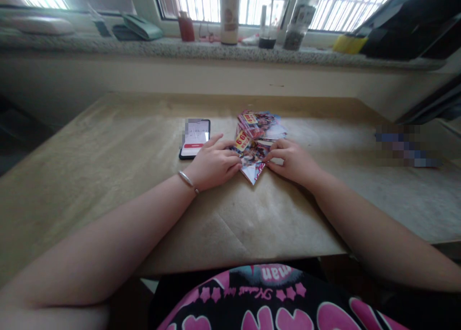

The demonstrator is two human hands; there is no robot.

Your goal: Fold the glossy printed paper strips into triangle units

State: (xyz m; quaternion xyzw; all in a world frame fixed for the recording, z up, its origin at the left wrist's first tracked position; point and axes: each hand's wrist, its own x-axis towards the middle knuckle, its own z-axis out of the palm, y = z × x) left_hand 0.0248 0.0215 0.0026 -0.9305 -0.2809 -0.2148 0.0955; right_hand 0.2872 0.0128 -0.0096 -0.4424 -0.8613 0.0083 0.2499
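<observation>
A colourful printed paper (254, 169), folded to a point at its near end, lies flat on the table between my hands. My left hand (216, 163) grips its left edge, fingers bent and thumb stretched toward the phone. On the opposite edge, my right hand (292, 161) pinches the paper between thumb and fingers. Just beyond it sit more folded printed papers (264, 121) with yellow number labels; how they overlap the near one is hard to make out. A phone (196, 135) with a lit screen lies left of the papers, close to my left hand.
The pale table (126, 166) meets a wall below a stone windowsill (151, 45). Along the sill stand a red bottle (186, 27), a tall container (229, 18), a clear jar (297, 27) and a yellow item (350, 44). A blurred flat item (406, 147) lies at the table's right.
</observation>
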